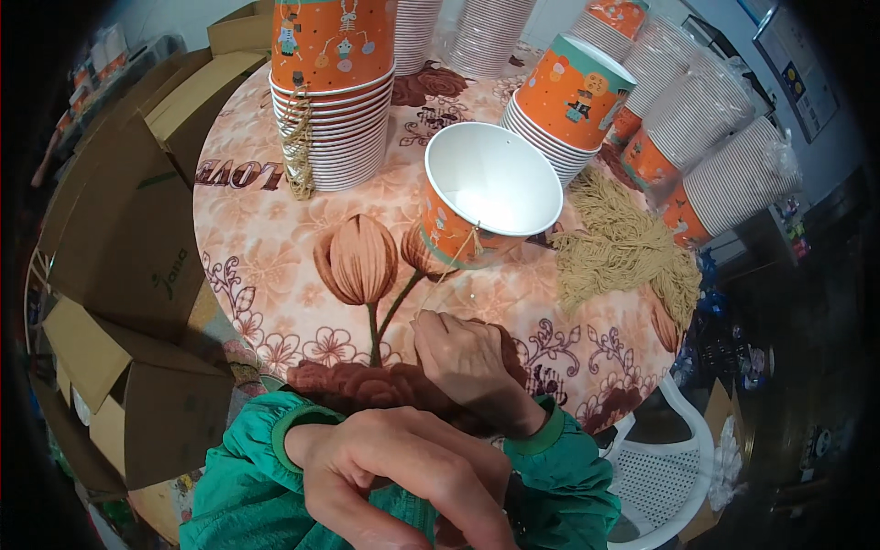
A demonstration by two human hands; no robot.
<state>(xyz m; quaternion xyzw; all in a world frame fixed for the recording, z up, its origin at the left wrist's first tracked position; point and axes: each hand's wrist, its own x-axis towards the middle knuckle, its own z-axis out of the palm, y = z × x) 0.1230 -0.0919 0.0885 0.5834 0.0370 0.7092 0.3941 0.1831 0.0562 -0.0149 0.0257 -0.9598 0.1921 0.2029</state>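
An orange paper bucket [495, 179] with a white inside stands tilted toward me on the table. A thin tan string [449, 269] hangs from a hole near its front rim and runs down to my right hand [461, 356]. The fingers of that hand are closed on the string, low over the tabletop. My left hand [408, 463] is nearer to me, raised in front of my body, with its fingers curled together. What it holds, if anything, is hidden behind the fingers and the lower edge.
The round table has a flowered cloth [266, 238]. A tall stack of orange buckets [335, 128] with strings stands left, another stack [568, 101] behind. Wrapped stacks [724, 174] and a tan string pile [632, 243] lie right. Cardboard boxes [137, 403] flank the left; a white chair [660, 467], the right.
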